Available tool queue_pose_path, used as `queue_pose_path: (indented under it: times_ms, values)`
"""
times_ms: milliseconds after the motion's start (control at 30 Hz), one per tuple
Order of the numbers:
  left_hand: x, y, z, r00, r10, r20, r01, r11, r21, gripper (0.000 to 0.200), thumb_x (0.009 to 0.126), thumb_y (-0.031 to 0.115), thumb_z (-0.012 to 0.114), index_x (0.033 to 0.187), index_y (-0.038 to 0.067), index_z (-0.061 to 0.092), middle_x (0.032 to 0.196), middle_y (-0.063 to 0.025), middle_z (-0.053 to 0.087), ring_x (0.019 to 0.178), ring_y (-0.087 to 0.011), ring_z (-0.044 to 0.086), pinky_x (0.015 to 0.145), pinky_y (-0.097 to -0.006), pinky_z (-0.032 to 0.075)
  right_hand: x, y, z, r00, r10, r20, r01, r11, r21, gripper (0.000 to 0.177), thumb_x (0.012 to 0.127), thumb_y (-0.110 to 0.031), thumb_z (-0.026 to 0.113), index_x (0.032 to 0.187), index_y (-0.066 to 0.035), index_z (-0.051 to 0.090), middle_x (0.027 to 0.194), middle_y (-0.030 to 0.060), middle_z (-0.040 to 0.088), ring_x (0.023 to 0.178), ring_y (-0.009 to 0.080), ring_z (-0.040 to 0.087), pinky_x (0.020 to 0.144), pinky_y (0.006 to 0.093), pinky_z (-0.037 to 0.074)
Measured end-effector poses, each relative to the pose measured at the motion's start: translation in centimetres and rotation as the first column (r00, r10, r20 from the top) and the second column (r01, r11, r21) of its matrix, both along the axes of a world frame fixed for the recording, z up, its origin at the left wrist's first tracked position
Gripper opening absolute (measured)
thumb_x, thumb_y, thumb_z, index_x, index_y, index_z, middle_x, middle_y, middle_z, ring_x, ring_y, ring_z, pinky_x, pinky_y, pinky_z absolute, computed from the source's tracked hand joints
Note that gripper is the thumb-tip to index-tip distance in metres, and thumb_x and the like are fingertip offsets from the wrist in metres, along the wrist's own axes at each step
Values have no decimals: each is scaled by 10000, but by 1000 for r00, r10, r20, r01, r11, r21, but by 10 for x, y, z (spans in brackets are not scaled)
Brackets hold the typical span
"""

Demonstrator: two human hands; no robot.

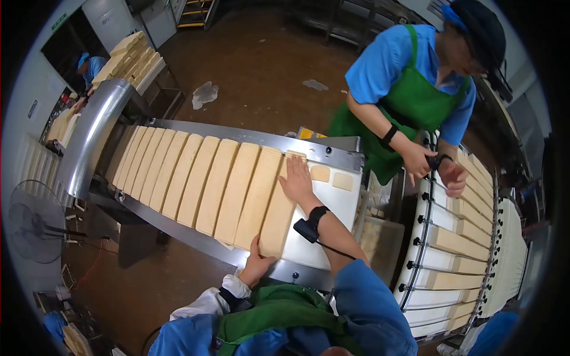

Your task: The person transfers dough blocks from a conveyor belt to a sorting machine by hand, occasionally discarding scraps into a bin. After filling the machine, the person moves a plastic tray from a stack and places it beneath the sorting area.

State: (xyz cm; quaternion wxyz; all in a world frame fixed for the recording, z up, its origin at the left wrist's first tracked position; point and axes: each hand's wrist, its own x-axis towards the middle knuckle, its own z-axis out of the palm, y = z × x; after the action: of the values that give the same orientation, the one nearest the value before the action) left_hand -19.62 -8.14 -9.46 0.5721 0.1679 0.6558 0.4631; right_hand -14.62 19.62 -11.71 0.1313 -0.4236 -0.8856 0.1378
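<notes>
Long pale yellow stacks of sheets lie side by side across a white conveyor with metal edges. My left hand is at the near end of the last stack, its thumb and fingers apart against the end. Over the far end of that same stack rests my right hand, fingers stretched out along its top and edge. Two small pale pieces, one beside the other, lie on the white surface right of my right hand.
A co-worker in a green apron stands at the right beside a second conveyor with lanes of pale blocks. A curved metal cover spans the left end. Behind it is a piled stack; a fan stands lower left.
</notes>
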Motion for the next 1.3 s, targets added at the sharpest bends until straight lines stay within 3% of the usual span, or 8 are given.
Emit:
queue_pose_path:
  times_ms: [433, 567, 667, 733, 800, 833, 967, 1300]
  values:
    - [13, 35, 21, 937, -108, 332, 168, 974, -156, 999, 742, 69, 711, 1505, 193, 78, 866, -88, 594, 640, -156, 570, 548, -286, 484, -5, 28, 35, 937, -207, 282, 217, 976, -4, 688, 648, -395, 712, 1161, 33, 549, 1149, 166, 500, 1157, 325, 427, 1014, 467, 313]
    - [24, 36, 3, 878, -426, -220, 407, 905, -125, 975, 692, 211, 747, 1473, 178, 164, 911, -189, 645, 755, -302, 653, 658, -393, 530, 81, 30, 52, 859, -387, 336, 388, 919, 65, 737, 625, -499, 739, 1099, 44, 583, 1182, 186, 523, 1163, 322, 469, 1004, 442, 366]
    - [15, 49, 14, 619, -531, -579, 562, 814, -145, 922, 666, 241, 747, 1442, 166, 253, 945, -268, 659, 863, -434, 657, 735, -492, 533, 160, 29, 65, 857, -448, 256, 515, 757, -401, 901, 536, -564, 808, 1123, 73, 562, 1195, 216, 556, 1119, 356, 537, 976, 412, 424]
    - [11, 58, 1, 521, -522, -676, 588, 793, -159, 864, 657, 226, 746, 1409, 159, 325, 865, -245, 667, 783, -431, 662, 693, -499, 540, 211, 24, 53, 969, -157, 192, 242, 775, -584, 1089, 431, -528, 886, 1263, 45, 480, 1244, 247, 539, 1175, 366, 522, 1019, 383, 415]
    - [10, 67, -11, 458, -468, -755, 561, 812, -163, 818, 622, 275, 788, 1329, 146, 398, 881, -241, 667, 838, -406, 668, 693, -482, 547, 232, -6, 44, 969, -129, -212, 25, 899, -437, 1239, 326, -296, 955, 1376, -9, 363, 1265, 235, 531, 1187, 376, 516, 1011, 394, 429]
    - [13, 72, 0, 373, -534, -759, 531, 793, -298, 821, 596, 317, 805, 1299, 123, 427, 916, -230, 669, 842, -403, 670, 694, -477, 549, 235, -17, 38, 993, -82, -86, 42, 919, -393, 1162, 334, -243, 933, 1360, -73, 413, 1225, 215, 565, 1163, 370, 535, 991, 404, 442]
    - [28, 89, 7, 383, -484, -787, 574, 792, -207, 685, 599, 299, 807, 1177, 98, 499, 965, -204, 674, 903, -415, 654, 775, -467, 539, 253, -81, 53, 926, -371, 71, 371, 928, 23, 339, 726, -249, 677, 1061, -220, 636, 921, 195, 567, 830, 380, 595, 691, 462, 493]
    - [279, 142, 98, 302, -341, -891, 882, 455, 125, 624, 625, 224, 780, 1176, 112, 511, 1001, -186, 644, 937, -410, 596, 798, -480, 501, 548, -146, 168, 726, -687, -20, 686, 726, -36, 628, 654, -223, 756, 1242, -217, 537, 977, 202, 573, 982, 365, 555, 823, 453, 472]
